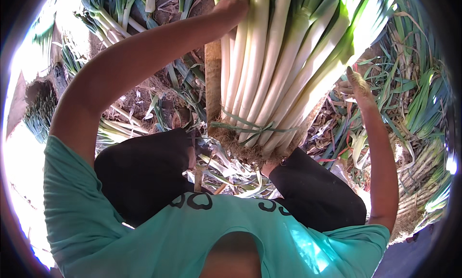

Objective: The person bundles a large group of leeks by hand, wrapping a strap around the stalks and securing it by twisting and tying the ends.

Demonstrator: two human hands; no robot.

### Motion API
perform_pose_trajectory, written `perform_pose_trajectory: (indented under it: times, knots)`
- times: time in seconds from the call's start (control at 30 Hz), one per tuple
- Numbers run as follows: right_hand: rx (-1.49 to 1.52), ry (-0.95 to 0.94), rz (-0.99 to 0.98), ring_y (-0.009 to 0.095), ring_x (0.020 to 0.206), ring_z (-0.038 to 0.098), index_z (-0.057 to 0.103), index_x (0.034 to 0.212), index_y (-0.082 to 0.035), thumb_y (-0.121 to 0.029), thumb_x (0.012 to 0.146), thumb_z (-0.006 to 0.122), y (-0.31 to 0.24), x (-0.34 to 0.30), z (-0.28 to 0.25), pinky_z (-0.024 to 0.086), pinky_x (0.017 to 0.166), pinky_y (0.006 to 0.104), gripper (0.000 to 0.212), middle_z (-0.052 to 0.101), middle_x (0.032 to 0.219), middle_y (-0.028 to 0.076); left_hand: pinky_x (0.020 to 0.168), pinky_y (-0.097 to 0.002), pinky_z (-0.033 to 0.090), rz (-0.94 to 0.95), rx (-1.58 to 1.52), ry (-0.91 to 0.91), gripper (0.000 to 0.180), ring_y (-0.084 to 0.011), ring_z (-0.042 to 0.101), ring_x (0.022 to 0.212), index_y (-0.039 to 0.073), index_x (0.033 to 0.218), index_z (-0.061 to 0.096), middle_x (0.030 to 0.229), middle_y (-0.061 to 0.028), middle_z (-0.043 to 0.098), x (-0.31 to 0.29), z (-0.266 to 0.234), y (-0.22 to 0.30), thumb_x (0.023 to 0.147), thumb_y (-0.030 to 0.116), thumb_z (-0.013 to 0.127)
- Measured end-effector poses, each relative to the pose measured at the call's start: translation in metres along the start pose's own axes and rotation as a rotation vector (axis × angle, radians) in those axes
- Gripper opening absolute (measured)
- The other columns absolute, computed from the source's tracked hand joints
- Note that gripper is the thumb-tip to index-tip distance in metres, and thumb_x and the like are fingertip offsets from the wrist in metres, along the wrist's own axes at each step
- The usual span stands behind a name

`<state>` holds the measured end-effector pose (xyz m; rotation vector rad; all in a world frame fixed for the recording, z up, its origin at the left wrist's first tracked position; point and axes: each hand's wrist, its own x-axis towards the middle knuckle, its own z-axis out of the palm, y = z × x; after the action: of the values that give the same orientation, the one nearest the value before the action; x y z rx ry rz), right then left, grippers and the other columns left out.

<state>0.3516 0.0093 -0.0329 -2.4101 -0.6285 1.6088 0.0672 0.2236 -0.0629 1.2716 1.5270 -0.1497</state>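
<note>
- Leek bundle (pixel 274 71): one, set before the body, roots toward the knees, brown board (pixel 212 80) partly behind; bound near the roots by a green strip (pixel 260 130).
- Step in hand, as judged: loose upper stalks being gathered; an even squeeze from both sides seems called for next.
- Left hand (pixel 233 9): laid at the upper left edge; fingers largely hidden, clamping cannot be told.
- Right hand (pixel 358 86): grip partly parted, just beside the right edge; contact cannot be told.
</note>
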Motion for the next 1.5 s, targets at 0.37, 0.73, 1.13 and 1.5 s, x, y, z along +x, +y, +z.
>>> perform_pose_trajectory:
  times: [0.37,0.73,1.13,1.5]
  knots:
    - [0.614,0.012,-0.198,0.024,0.104,0.055,0.043,0.128,-0.003,-0.056,0.084,0.044,0.023,0.068,0.007,0.041,0.095,0.0402,0.069,0.057,0.117,0.013,0.068,-0.0504,0.047,0.553,0.629,0.355,0.046,-0.0401,0.061,0.068,-0.003,0.083,0.060,0.071,-0.0241,0.061,0.005,-0.010,-0.026,0.095,0.034,0.035]
    - [1.302,0.088,-0.347,0.023,0.104,0.055,0.050,0.121,-0.008,-0.040,0.091,0.041,-0.022,0.131,0.023,0.043,0.093,0.0372,0.045,0.057,0.115,0.008,0.098,-0.0421,0.039,0.502,0.055,0.550,0.063,-0.0341,0.040,0.125,0.001,0.134,0.036,0.136,-0.0234,0.037,0.018,0.021,-0.064,0.094,0.050,0.034]
    - [1.220,-0.203,-0.509,0.018,0.100,0.056,0.046,0.121,-0.010,-0.040,0.091,0.040,-0.096,0.125,0.054,0.048,0.084,0.0331,0.043,0.054,0.112,0.005,0.104,-0.0420,0.025,0.255,-0.176,0.536,0.097,-0.0376,0.035,0.121,-0.010,0.130,0.027,0.124,-0.0300,0.036,-0.011,0.031,-0.027,0.080,0.071,0.043]
    - [0.881,0.355,-0.336,0.019,0.098,0.050,0.043,0.111,-0.003,-0.040,0.086,0.053,-0.103,0.136,0.066,0.041,0.089,0.0322,0.046,0.047,0.101,0.009,0.104,-0.0416,0.024,0.265,-0.123,0.645,0.096,-0.0369,0.034,0.122,-0.007,0.133,0.026,0.127,-0.0271,0.035,-0.003,0.035,-0.024,0.078,0.069,0.045]
